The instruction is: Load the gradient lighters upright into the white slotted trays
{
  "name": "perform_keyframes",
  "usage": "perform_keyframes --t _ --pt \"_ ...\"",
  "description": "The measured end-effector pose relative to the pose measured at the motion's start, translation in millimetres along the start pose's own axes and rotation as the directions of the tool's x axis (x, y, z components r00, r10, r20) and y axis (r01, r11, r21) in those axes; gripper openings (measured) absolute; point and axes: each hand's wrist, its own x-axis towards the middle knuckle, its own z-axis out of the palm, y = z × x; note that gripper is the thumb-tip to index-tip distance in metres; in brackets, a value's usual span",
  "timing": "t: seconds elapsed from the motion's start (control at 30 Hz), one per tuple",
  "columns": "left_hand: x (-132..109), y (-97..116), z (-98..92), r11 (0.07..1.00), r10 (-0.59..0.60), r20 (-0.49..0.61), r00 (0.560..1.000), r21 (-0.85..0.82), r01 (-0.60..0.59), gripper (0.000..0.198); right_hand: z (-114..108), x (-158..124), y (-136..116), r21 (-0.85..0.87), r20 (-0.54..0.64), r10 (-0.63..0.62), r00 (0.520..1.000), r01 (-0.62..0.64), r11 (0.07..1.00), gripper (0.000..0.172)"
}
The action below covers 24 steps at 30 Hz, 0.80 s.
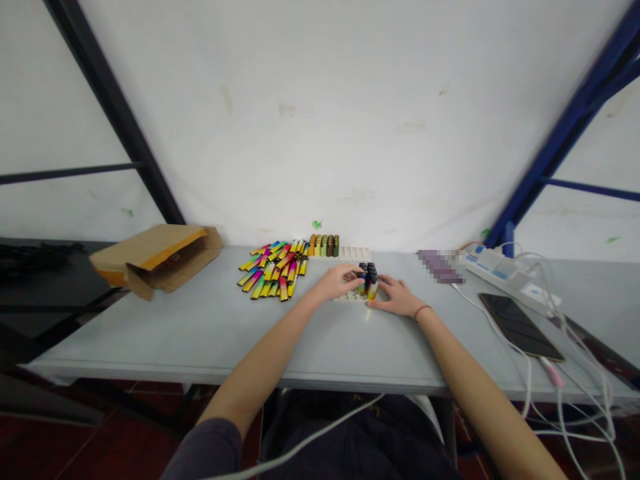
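Observation:
A small group of upright lighter-like pieces, with black tops and bright shiny bodies, stands at the right part of a white slotted rack. From the left, my left hand reaches over the rack, fingers curled in and fingertips against a piece in the group. My right hand rests on the table, its thumb and index finger bracketing the group's right side. The fingers partly hide the pieces and the rack.
Left of my hands lies a pile of shiny multicoloured lighter-like pieces. Behind stand rows of green and orange pieces beside another white rack. An open cardboard box sits far left. A phone, power strip and cables occupy the right.

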Motion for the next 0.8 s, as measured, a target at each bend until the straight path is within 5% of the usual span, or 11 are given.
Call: perform_keyframes --t 0.27,0.43,0.63,0.8 --pt "-2.5 2.4 2.7 0.998 0.005 0.029 1.000 0.062 -0.007 0.027 2.2 1.4 1.6 -0.003 -0.002 0.002 1.000 -0.002 1.000 0.075" --pt "-0.1 13.0 -30.2 0.947 -0.074 -0.195 0.978 0.292 0.130 0.013 2.2 1.4 2.1 0.009 -0.004 0.004 1.000 -0.004 1.000 0.076" --pt "-10.5 4.3 -114.8 0.487 -0.372 -0.381 0.846 0.696 0.527 0.004 0.8 0.9 0.6 0.007 0.008 0.013 1.000 -0.013 1.000 0.078" --pt "-10.9 -6.3 -120.9 0.313 -0.498 -0.496 0.712 0.662 0.681 0.020 0.0 -0.3 0.4 0.000 0.008 0.007 1.000 -0.007 1.000 0.077"
